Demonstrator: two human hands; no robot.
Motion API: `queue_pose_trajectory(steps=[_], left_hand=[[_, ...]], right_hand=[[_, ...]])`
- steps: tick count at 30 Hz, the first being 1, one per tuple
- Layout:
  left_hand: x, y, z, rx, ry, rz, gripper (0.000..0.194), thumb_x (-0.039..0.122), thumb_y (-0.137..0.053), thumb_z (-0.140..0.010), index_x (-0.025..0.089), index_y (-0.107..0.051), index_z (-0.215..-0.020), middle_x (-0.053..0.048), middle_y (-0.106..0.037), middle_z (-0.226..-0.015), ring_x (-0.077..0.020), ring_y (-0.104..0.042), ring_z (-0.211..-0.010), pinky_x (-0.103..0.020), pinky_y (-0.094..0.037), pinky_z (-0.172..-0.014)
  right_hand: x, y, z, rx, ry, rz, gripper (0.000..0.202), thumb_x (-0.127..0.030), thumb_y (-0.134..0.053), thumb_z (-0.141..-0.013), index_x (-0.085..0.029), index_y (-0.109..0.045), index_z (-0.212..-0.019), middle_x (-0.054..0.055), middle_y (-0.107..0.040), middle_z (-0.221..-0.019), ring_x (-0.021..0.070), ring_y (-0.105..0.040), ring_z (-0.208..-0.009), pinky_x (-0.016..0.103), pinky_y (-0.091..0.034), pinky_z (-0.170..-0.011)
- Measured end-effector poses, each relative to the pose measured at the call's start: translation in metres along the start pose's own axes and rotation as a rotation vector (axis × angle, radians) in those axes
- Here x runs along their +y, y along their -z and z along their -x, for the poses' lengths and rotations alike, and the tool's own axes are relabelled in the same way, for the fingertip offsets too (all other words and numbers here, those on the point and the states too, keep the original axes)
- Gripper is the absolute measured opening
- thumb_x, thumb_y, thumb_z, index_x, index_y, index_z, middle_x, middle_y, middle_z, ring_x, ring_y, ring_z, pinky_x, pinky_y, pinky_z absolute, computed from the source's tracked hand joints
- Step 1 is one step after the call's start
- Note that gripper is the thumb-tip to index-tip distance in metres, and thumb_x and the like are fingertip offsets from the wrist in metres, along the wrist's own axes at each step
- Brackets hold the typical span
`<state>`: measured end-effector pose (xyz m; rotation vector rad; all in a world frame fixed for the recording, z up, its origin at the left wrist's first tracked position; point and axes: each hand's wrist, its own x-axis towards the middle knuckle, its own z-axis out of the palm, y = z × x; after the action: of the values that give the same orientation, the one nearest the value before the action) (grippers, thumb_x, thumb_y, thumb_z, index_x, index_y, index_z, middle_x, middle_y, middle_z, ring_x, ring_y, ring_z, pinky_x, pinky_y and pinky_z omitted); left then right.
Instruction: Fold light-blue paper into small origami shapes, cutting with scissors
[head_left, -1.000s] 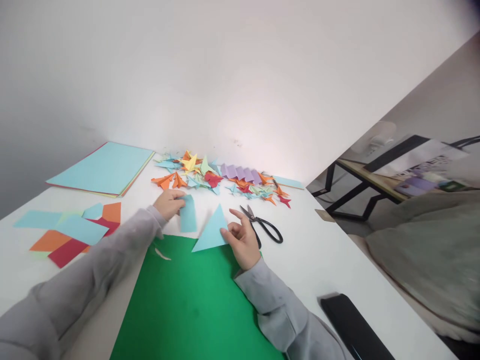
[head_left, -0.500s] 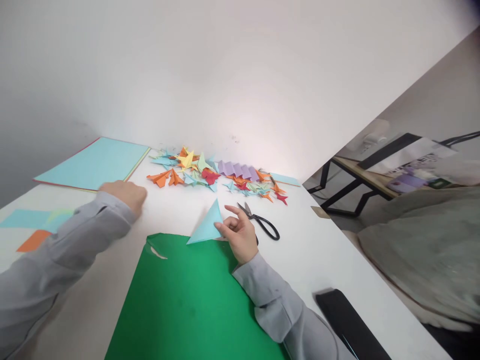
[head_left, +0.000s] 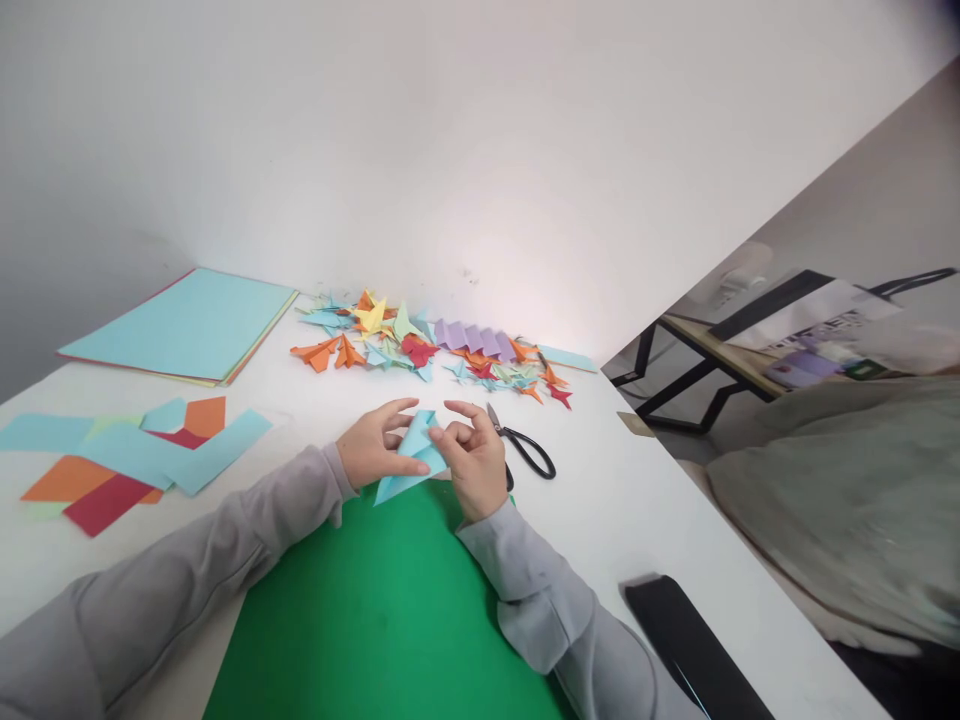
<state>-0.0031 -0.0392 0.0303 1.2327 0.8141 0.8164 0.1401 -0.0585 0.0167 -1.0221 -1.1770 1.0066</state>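
Both hands hold a light blue folded paper [head_left: 415, 440] over the far end of a green sheet [head_left: 375, 590]. My left hand [head_left: 375, 443] pinches it from the left, its thumb lying across the lower part. On the other side, my right hand [head_left: 476, 458] grips the paper's right edge between thumb and fingers. A flap of the paper is turned over near the top, and one corner points down to the left. Scissors [head_left: 531, 452] with black handles lie just right of my right hand, partly hidden by it.
Colourful folded paper figures [head_left: 373, 318] and a purple pleated strip [head_left: 475, 340] lie along the wall. A stack of coloured sheets [head_left: 180, 325] is at the back left, with loose paper pieces [head_left: 135, 455] in front. A black phone-like object [head_left: 690, 640] lies at right, near a person's sleeve [head_left: 847, 490].
My left hand has come from the left over to the paper and taken hold of it. The blue paper has gone from a flat triangle to having a flap folded over.
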Motion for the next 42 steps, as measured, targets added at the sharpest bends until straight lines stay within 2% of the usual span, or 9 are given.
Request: queue_pose_trajectory(steps=[4, 11, 15, 19, 25, 29, 34, 38, 42], left_hand=[[-0.006, 0.013, -0.005, 0.085, -0.074, 0.151, 0.076, 0.009, -0.073, -0.045, 0.011, -0.046, -0.116, -0.013, -0.059, -0.101, -0.0215, -0.058, -0.086, -0.033, -0.046, -0.075], [-0.008, 0.027, -0.01, 0.252, 0.007, 0.324, 0.073, 0.011, -0.073, -0.043, 0.01, -0.05, -0.112, -0.005, -0.061, -0.079, -0.0168, -0.058, -0.065, -0.031, -0.049, -0.058], [-0.01, 0.029, -0.008, 0.207, 0.073, 0.274, 0.071, 0.017, -0.075, -0.046, 0.011, -0.052, -0.113, -0.007, -0.061, -0.085, -0.0141, -0.057, -0.061, -0.029, -0.049, -0.055], [-0.014, 0.032, -0.008, 0.078, -0.022, 0.176, 0.082, 0.021, -0.073, -0.052, 0.018, -0.04, -0.127, -0.009, -0.062, -0.095, -0.015, -0.059, -0.064, -0.027, -0.049, -0.054], [-0.018, 0.034, -0.008, 0.109, 0.005, -0.054, 0.047, 0.027, -0.07, -0.056, 0.01, -0.064, -0.099, -0.009, -0.065, -0.083, -0.0105, -0.054, -0.05, -0.022, -0.043, -0.043], [-0.019, 0.035, -0.008, 0.114, -0.029, -0.104, 0.04, 0.027, -0.071, -0.056, 0.011, -0.067, -0.093, -0.008, -0.066, -0.08, -0.0143, -0.058, -0.058, -0.025, -0.046, -0.05], [-0.016, 0.037, -0.009, 0.104, -0.066, -0.067, 0.046, 0.027, -0.074, -0.051, 0.013, -0.067, -0.095, -0.009, -0.067, -0.087, -0.0223, -0.062, -0.076, -0.033, -0.05, -0.068], [-0.013, 0.035, -0.009, 0.093, -0.157, -0.049, 0.064, 0.017, -0.078, -0.04, 0.013, -0.063, -0.102, -0.011, -0.06, -0.109, -0.0282, -0.054, -0.102, -0.038, -0.045, -0.085], [-0.017, 0.031, -0.008, -0.059, -0.132, 0.147, 0.083, 0.01, -0.077, -0.041, 0.015, -0.05, -0.118, -0.011, -0.061, -0.105, -0.0258, -0.057, -0.095, -0.042, -0.048, -0.08]], right_hand=[[0.006, 0.001, -0.003, -0.015, 0.008, 0.036, 0.032, -0.031, -0.062, -0.071, -0.02, -0.048, -0.097, -0.012, -0.035, -0.044, 0.0053, -0.027, -0.039, 0.019, -0.021, -0.041], [0.015, 0.007, -0.01, 0.033, 0.069, 0.157, 0.021, -0.029, -0.063, -0.069, -0.018, -0.057, -0.087, -0.008, -0.042, -0.049, 0.0066, -0.036, -0.043, 0.021, -0.029, -0.043], [0.022, 0.015, -0.01, 0.086, 0.069, 0.17, 0.016, -0.029, -0.063, -0.069, -0.017, -0.062, -0.079, -0.006, -0.044, -0.051, 0.0066, -0.038, -0.044, 0.021, -0.03, -0.043], [0.025, 0.022, -0.008, 0.122, 0.052, 0.173, 0.013, -0.028, -0.063, -0.068, -0.019, -0.065, -0.078, -0.004, -0.048, -0.052, 0.0072, -0.039, -0.045, 0.022, -0.032, -0.043], [0.016, 0.025, -0.004, -0.081, -0.021, 0.192, 0.019, -0.024, -0.056, -0.071, -0.024, -0.069, -0.085, 0.001, -0.062, -0.081, 0.0127, -0.051, -0.065, 0.022, -0.041, -0.05], [0.012, 0.023, -0.001, -0.169, -0.159, 0.157, 0.02, -0.03, -0.062, -0.066, -0.024, -0.069, -0.084, 0.0, -0.062, -0.079, 0.0098, -0.048, -0.052, 0.021, -0.041, -0.041], [0.022, 0.024, -0.004, -0.028, -0.201, 0.115, 0.018, -0.032, -0.066, -0.063, -0.02, -0.07, -0.075, -0.004, -0.052, -0.046, 0.0071, -0.039, -0.037, 0.022, -0.035, -0.037], [0.028, 0.026, -0.008, 0.039, -0.189, 0.004, 0.018, -0.029, -0.069, -0.06, -0.02, -0.069, -0.076, -0.003, -0.057, -0.05, 0.0081, -0.042, -0.041, 0.022, -0.032, -0.041], [0.025, 0.025, -0.01, 0.1, -0.226, -0.134, 0.015, -0.025, -0.069, -0.058, -0.02, -0.069, -0.072, -0.002, -0.059, -0.054, 0.0088, -0.046, -0.045, 0.022, -0.033, -0.044]])
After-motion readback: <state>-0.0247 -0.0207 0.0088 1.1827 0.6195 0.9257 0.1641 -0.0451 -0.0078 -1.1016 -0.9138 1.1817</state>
